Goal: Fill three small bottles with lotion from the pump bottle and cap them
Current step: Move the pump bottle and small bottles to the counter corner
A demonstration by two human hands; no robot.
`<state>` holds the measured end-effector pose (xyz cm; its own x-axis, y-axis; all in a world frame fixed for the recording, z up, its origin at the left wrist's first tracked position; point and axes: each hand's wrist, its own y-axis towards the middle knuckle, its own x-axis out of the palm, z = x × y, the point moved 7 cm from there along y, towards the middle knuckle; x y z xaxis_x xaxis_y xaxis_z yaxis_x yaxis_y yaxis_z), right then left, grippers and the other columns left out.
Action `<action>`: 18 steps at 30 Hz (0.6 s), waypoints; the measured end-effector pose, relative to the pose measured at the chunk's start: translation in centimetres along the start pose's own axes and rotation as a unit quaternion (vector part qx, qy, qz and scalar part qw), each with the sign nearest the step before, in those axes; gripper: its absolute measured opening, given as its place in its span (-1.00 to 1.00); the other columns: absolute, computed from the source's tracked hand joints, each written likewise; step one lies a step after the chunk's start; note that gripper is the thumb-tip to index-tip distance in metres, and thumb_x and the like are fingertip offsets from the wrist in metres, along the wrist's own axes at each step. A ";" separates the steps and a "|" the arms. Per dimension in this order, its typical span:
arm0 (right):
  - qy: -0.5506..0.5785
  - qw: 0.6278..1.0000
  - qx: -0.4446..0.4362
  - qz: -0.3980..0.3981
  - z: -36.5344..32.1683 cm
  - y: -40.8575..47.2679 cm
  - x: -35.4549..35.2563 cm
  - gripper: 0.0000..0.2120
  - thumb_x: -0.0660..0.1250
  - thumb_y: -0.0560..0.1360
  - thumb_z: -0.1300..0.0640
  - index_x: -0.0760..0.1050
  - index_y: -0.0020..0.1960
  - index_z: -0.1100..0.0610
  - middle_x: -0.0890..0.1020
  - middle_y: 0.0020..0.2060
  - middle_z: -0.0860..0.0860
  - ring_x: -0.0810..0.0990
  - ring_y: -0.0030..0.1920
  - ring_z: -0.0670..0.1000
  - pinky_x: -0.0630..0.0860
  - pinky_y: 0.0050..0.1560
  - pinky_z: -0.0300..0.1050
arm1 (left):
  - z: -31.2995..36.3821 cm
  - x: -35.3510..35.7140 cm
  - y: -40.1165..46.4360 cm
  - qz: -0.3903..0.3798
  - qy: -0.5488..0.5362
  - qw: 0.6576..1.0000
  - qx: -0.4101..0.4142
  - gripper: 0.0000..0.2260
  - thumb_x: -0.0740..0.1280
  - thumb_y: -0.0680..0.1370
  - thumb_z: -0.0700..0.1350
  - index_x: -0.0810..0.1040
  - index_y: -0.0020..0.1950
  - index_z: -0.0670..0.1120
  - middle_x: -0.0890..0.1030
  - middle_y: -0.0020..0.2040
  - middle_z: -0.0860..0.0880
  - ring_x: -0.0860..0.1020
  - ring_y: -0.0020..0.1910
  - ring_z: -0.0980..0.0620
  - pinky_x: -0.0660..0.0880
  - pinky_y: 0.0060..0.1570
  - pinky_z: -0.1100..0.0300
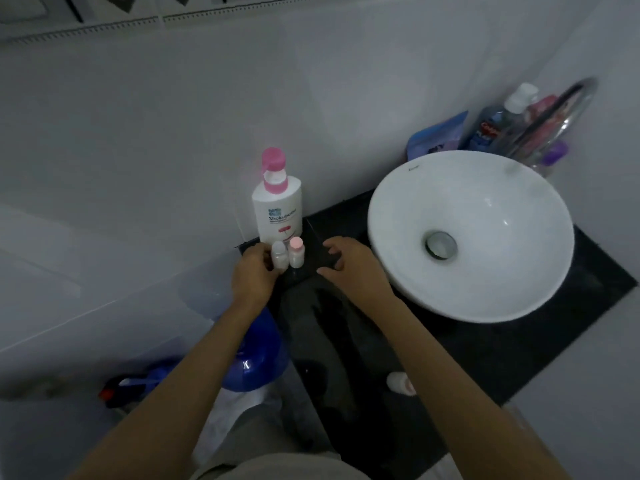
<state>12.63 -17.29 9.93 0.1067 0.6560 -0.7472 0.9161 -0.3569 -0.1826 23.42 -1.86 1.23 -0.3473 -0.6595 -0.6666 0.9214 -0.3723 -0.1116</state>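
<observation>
Your left hand is curled around the white-capped small bottle at centre frame, fingers closed on its side. The pink-capped bottle stands touching it, both just in front of the pump bottle. Your right hand hovers beside them, fingers spread, holding nothing. These bottles look light and easily tipped — hold low on the body. A third lies at lower right.
</observation>
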 end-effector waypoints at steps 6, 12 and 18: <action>0.011 0.991 0.049 0.124 3.6 -11.9 -5.7 -0.65 0.43 0.40 -0.04 0.55 0.13 0.07 0.62 -0.06 -0.05 0.56 -0.16 -0.08 0.54 -0.08 -0.13 | 2.6 -0.2 -6.1 0.019 0.077 0.981 0.175 -0.78 0.37 0.52 -0.12 0.57 0.12 -0.18 0.61 0.00 -0.15 0.54 0.00 -0.09 0.47 -0.01 0.10; -0.029 0.964 0.191 0.183 9.7 -20.2 -4.8 -0.42 0.39 0.32 -0.27 0.47 0.22 0.01 0.56 0.06 -0.07 0.56 0.02 -0.06 0.45 -0.05 -0.20 | 3.0 5.9 -15.3 -0.123 0.167 0.890 0.406 -0.62 0.17 0.56 0.02 0.58 0.20 -0.17 0.60 0.21 -0.16 0.53 0.23 -0.16 0.47 0.22 -0.09; -0.023 0.959 0.249 0.135 12.2 -21.7 0.2 -0.41 0.41 0.34 -0.19 0.38 0.29 0.01 0.53 0.18 -0.01 0.55 0.12 0.04 0.42 -0.05 -0.14 | 0.6 9.0 -18.1 -0.202 0.303 0.818 0.446 -0.54 0.08 0.53 0.05 0.54 0.25 -0.17 0.56 0.26 -0.19 0.52 0.26 -0.19 0.53 0.15 -0.12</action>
<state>-11.97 -17.53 6.00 0.2860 0.4686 -0.8358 0.5586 -0.7903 -0.2519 3.49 -1.48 -2.28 -0.1939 -0.0208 -0.9808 0.1651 -0.9862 -0.0117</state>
